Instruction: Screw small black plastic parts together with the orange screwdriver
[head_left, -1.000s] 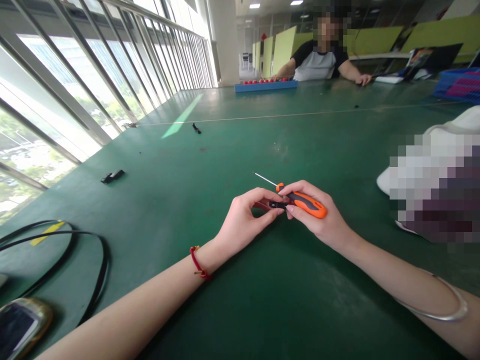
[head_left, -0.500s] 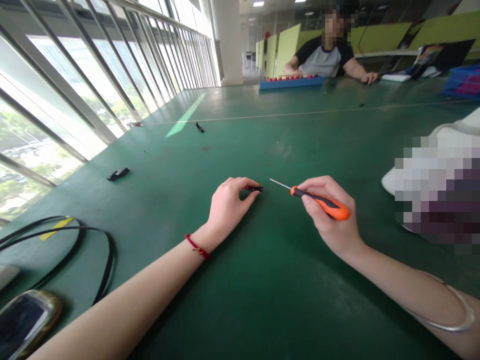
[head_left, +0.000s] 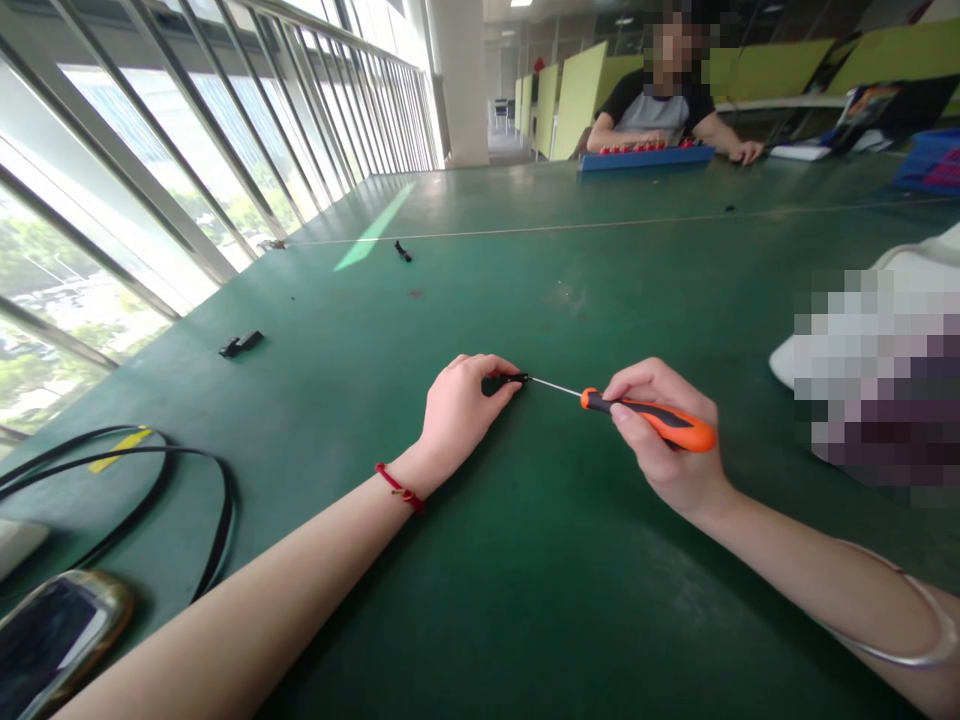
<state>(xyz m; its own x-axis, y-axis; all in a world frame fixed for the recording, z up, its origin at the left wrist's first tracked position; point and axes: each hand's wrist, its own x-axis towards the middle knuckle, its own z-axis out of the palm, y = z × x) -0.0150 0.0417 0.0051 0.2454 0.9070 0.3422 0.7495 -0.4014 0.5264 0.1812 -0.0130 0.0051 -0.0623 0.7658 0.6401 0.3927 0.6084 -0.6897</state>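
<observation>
Screwdriver with an orange-and-black handle and thin metal shaft point(head_left: 664, 418): held over the middle of the green counter point(head_left: 562, 580), shaft pointing left. Near edge, left: handheld device with a dark screen and rounded casing point(head_left: 52, 640), cut by the frame; white object point(head_left: 19, 545) just behind it, identity unclear; looped black cable point(head_left: 227, 510) with a yellow tag point(head_left: 120, 450). Right forearm bears a silver-coloured bangle point(head_left: 915, 658); left wrist, a red cord bracelet point(head_left: 401, 490). Right hand point(head_left: 679, 470): fingers grasping the screwdriver by the front of its handle. Left hand point(head_left: 457, 410): fingers pinching a small black part point(head_left: 514, 378), its end exposed toward the right. Screwdriver tip meets that end; whether it sits inside cannot be told. Right side: white object point(head_left: 922, 255), largely pixelated. Beyond the hands, left: black elongated piece point(head_left: 241, 345) lying on the counter; farther, a smaller black piece point(head_left: 403, 252), near a pale green strip of light. Far end: long blue tray point(head_left: 645, 159) carrying red pieces point(head_left: 634, 148), and behind it a seated person in a grey shirt with black sleeves point(head_left: 660, 115). Blue basket point(head_left: 926, 175) at far right; yellow-green partitions point(head_left: 581, 100) farther back.
</observation>
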